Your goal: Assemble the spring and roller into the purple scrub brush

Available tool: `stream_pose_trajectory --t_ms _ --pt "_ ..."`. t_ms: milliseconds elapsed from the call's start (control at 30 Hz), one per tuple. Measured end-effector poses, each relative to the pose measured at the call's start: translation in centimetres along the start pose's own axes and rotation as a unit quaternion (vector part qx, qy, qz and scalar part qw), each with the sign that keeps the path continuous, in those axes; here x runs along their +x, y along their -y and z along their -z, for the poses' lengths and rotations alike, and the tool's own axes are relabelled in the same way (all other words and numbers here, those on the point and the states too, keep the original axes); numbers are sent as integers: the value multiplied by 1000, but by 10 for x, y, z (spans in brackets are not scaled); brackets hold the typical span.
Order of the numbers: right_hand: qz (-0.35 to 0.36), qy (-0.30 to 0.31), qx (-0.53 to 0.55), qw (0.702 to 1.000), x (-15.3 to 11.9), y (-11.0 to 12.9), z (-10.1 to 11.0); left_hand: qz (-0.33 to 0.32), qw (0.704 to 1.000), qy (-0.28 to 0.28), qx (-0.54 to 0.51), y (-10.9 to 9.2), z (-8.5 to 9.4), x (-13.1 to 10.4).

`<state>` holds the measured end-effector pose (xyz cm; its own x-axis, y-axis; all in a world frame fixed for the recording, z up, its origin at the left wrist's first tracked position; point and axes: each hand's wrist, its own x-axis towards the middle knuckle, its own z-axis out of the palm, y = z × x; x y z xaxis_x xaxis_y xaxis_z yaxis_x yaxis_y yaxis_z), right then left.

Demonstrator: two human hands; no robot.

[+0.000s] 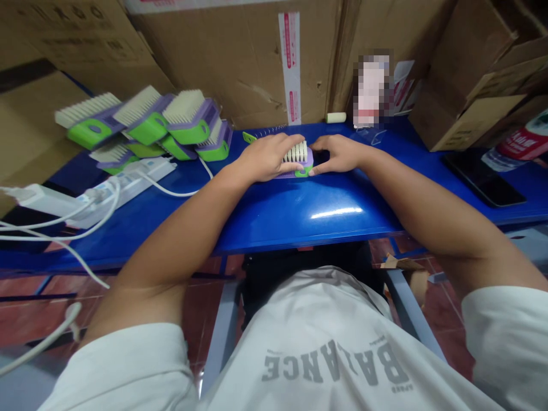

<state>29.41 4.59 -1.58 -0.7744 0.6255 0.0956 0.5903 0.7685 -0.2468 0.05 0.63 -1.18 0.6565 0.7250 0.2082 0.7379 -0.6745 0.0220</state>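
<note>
On the blue tabletop lies a purple and green scrub brush (305,160), its pale bristles facing up. My left hand (274,157) is closed over the brush from the left, fingers across the far side and thumb along the near side, hiding much of it. At the brush's right end is my right hand (338,154), thumb and fingers apart and curved toward it. Its thumb tip is at the green end; whether it presses there I cannot tell. Just behind my left hand, a green piece with thin bristles or pins (249,137) shows in part.
Several similar brushes (184,117) are piled at the left, behind a white power strip (124,188) with cables. Cardboard boxes (244,63) line the back. A small pale cylinder (336,117), a phone (483,178) and a red-labelled bottle (520,142) are on the blue table (291,214).
</note>
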Motion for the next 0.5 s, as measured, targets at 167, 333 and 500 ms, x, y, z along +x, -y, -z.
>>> stream_pose_trajectory --t_ms 167,333,500 --pt "28 -16 5 999 0 -2 -1 -2 1000 2 0 1 0 0" --pt "12 -11 7 1000 0 -1 -1 -2 1000 9 -9 1 3 0" --pt "32 1 18 999 0 -4 1 -4 1000 11 -15 2 5 -1"
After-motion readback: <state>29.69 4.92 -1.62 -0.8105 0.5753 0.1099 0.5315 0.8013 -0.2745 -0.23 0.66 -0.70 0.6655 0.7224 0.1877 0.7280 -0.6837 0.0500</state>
